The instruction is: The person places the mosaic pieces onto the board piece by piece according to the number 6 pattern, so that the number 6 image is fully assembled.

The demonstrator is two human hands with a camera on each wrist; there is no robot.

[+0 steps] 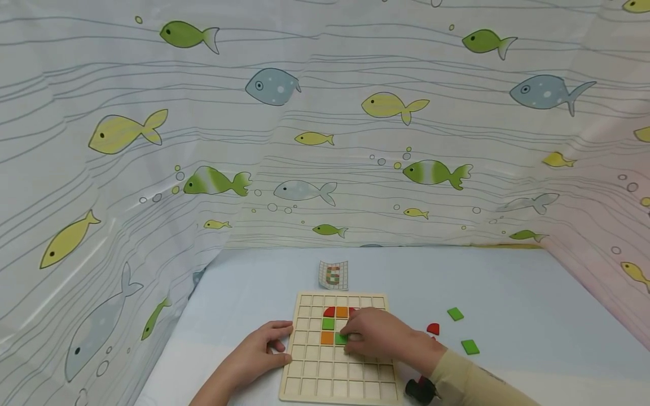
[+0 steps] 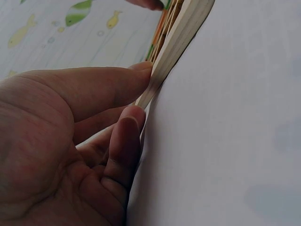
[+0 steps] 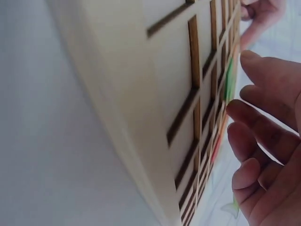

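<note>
A wooden grid board point(image 1: 310, 370) lies on the table. Set in its cells are a red quarter-round tile point(image 1: 329, 312), an orange square tile point(image 1: 342, 312), a green square tile point(image 1: 328, 324) and a lower orange tile point(image 1: 327, 338). Another red tile point(image 1: 352, 310) is partly hidden by my right hand point(image 1: 378, 334). That hand's thumb and fingers are at a second green tile point(image 1: 340, 339), lying in a cell; the right wrist view shows them apart. My left hand point(image 1: 259, 351) touches the board's left edge with thumb and fingertips, the thumb point(image 2: 110, 89) straight.
Beyond the board lies a small card point(image 1: 333, 276) with a printed coloured grid pattern. To the right are loose green tiles point(image 1: 470, 347) and red pieces point(image 1: 433, 329), some partly covered by the right arm. A black object point(image 1: 420, 390) is below the right sleeve. Fish-patterned sheeting point(image 1: 355, 169) surrounds the table.
</note>
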